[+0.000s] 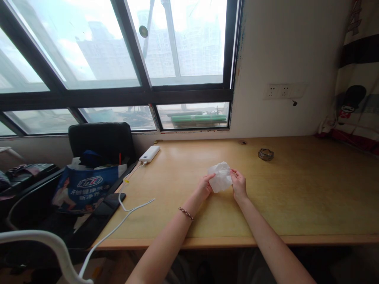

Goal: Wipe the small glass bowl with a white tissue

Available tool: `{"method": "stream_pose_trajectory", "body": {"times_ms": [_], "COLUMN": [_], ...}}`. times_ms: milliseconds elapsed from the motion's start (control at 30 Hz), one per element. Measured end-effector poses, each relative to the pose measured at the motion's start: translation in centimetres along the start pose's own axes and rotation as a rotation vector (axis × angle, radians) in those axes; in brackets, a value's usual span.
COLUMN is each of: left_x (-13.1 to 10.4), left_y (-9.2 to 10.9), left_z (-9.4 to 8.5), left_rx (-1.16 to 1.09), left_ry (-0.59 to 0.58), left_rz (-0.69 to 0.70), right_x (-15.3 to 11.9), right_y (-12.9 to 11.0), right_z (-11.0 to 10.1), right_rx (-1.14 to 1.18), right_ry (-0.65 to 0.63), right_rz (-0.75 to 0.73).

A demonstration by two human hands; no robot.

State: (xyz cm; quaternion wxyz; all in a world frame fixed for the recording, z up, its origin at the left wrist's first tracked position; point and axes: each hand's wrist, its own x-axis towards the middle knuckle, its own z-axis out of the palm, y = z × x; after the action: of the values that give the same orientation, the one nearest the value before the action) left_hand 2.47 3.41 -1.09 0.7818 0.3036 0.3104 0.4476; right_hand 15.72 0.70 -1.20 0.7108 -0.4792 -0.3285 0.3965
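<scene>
Hands meet over the middle of the wooden desk [296,197], both pinching a crumpled white tissue [220,177]. Left hand [204,187] holds its edge at nine o'clock, fingers closed on the paper; right hand [238,184] grips the three o'clock side the same way. A beaded bracelet [186,213] circles the left wrist. At ten o'clock lies a white power bank [149,153]; at two o'clock, a small ashtray [265,154].

White crumpled tissue [220,177] in my hands. Brown beaded bracelet [186,213] on my left wrist. Desk [296,197] pale yellow wood. Power bank [149,153] and cable [130,207] white. Chair [100,140] black, bag [84,185] blue with white lettering. Window frame [142,94] black.
</scene>
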Motion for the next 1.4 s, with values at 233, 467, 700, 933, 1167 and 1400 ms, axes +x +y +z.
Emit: {"method": "stream_pose_trajectory", "body": {"times_ms": [233,467,700,933,1167,1400], "left_x": [0.6,0.7,-0.5,-0.1,-0.6,-0.6], "left_y": [-0.5,-0.7,0.0,0.4,0.1,-0.2], "left_z": [-0.5,-0.6,0.3,-0.1,0.4,0.3], "left_rx": [0.075,0.176,0.177,0.062,-0.012,0.087], "left_ry": [0.120,0.159,-0.043,0.021,-0.061,-0.030], "left_rz": [0.110,0.141,0.084,0.112,0.203,0.138], "right_x": [-0.5,-0.2,0.0,0.7,-0.6,-0.3], "right_y": [-0.5,0.1,-0.1,-0.2,-0.6,0.3], "right_z": [0.3,0.1,-0.6,-0.9,0.3,0.3], "right_rx": [-0.156,-0.372,-0.359,-0.037,0.145,-0.033], "right_ry": [-0.102,0.027,0.143,0.142,-0.321,-0.188], "right_rz": [0.003,-0.171,-0.212,-0.012,0.242,0.073]}}
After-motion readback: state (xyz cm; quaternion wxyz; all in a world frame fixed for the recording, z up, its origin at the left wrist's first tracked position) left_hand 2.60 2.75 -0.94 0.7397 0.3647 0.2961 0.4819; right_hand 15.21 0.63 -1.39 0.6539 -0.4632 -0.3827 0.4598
